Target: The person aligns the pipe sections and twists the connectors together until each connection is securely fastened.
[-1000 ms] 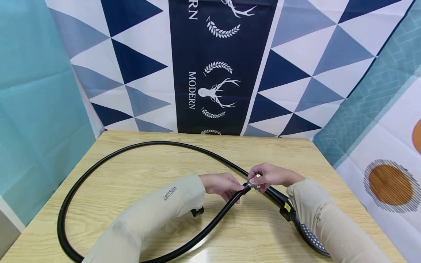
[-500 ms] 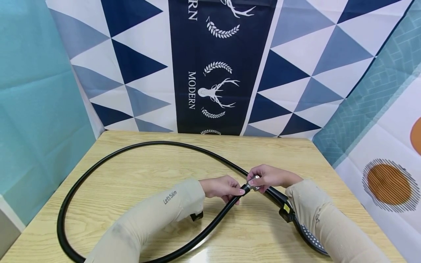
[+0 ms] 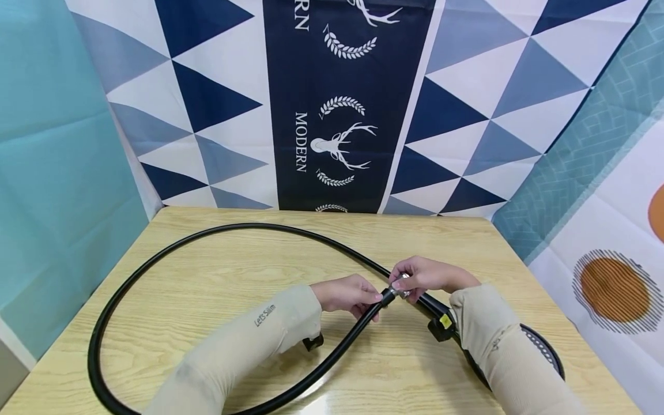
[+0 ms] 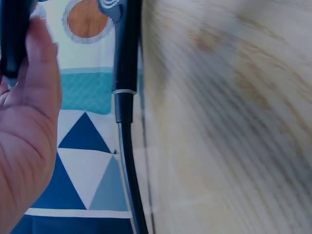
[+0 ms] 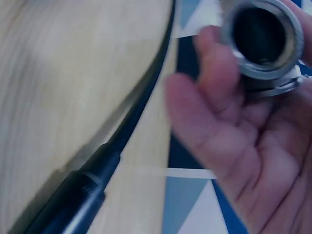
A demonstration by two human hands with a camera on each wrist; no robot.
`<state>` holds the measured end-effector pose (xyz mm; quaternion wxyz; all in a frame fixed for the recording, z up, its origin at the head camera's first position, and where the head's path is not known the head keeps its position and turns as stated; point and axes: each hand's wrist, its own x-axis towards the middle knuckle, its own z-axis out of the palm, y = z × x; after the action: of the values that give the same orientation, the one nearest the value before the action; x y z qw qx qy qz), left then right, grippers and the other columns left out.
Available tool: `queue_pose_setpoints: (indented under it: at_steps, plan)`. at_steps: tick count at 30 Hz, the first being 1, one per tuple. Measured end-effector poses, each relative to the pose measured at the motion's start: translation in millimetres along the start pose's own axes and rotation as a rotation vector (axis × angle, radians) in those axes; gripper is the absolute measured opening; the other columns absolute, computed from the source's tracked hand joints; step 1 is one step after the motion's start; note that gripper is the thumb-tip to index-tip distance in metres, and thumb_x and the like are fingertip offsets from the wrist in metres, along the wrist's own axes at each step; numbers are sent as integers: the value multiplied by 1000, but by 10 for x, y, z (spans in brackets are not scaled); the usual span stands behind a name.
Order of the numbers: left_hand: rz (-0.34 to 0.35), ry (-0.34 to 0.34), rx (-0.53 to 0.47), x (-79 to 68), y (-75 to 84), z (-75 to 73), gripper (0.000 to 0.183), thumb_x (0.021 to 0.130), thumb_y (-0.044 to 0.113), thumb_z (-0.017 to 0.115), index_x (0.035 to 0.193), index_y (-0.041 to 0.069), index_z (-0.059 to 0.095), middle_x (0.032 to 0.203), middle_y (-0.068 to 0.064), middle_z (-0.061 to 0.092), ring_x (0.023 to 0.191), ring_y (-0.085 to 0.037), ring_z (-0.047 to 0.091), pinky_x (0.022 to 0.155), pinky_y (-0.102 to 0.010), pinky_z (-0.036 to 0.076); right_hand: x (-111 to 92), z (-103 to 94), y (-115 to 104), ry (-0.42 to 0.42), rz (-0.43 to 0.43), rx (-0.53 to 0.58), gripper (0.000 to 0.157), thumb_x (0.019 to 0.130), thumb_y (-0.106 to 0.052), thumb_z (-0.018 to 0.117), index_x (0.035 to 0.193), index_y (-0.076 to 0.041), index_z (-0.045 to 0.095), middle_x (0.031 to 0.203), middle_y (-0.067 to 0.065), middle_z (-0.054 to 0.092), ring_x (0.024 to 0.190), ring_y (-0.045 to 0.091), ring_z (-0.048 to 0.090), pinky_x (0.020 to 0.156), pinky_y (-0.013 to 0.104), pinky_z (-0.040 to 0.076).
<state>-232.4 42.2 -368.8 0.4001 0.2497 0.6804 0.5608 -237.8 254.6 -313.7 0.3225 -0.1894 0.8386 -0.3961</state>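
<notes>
My left hand (image 3: 349,295) pinches the end of a black shower hose (image 3: 249,226) near the table's middle; its dark end piece (image 4: 14,39) also shows in the left wrist view. My right hand (image 3: 427,275) holds a shiny metal fitting (image 3: 402,286) against that hose end. In the right wrist view the round, open mouth of the fitting (image 5: 267,73) faces the camera. The hose loops widely left and back to the handle (image 4: 127,53) of a black shower head (image 3: 552,354), which lies at the right, partly hidden by my right sleeve.
The wooden table (image 3: 223,271) carries the hose loop. A small black block (image 3: 313,342) sits under my left cuff, and another with a yellow patch (image 3: 441,327) by my right cuff. Patterned cloth (image 3: 332,115) stands behind; more cloth hangs on both sides.
The shower head has swung rightward, so its perforated face now shows beyond my right sleeve. The yellow-patched block shifts slightly left. Both hands keep their hold on the hose end and fitting.
</notes>
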Motion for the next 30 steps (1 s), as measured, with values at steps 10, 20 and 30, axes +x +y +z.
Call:
queue_pose_setpoints:
  at_steps: [10, 20, 30]
  plan:
    - [-46, -23, 1, -25, 94, 58, 23, 102, 7, 44, 87, -5, 57, 91, -30, 64, 63, -10, 59, 59, -23, 49, -108, 49, -10, 36, -71, -48, 20, 95, -8, 58, 104, 10, 57, 85, 4, 57, 73, 17, 57, 68, 30, 54]
    - [-26, 73, 31, -71, -12, 96, 23, 101, 9, 48, 84, -3, 58, 96, -33, 64, 62, -10, 58, 56, -23, 47, -61, 183, 77, 118, -163, -18, 18, 95, -7, 57, 103, 9, 53, 85, 4, 56, 74, 15, 57, 67, 31, 53]
    - [-4, 72, 27, -185, -23, 92, 26, 101, 9, 48, 89, -11, 59, 96, -34, 64, 61, -8, 58, 57, -23, 48, 3, 228, 80, 83, -193, 36, 18, 95, -7, 57, 101, 9, 50, 85, 3, 56, 77, 12, 58, 69, 32, 53]
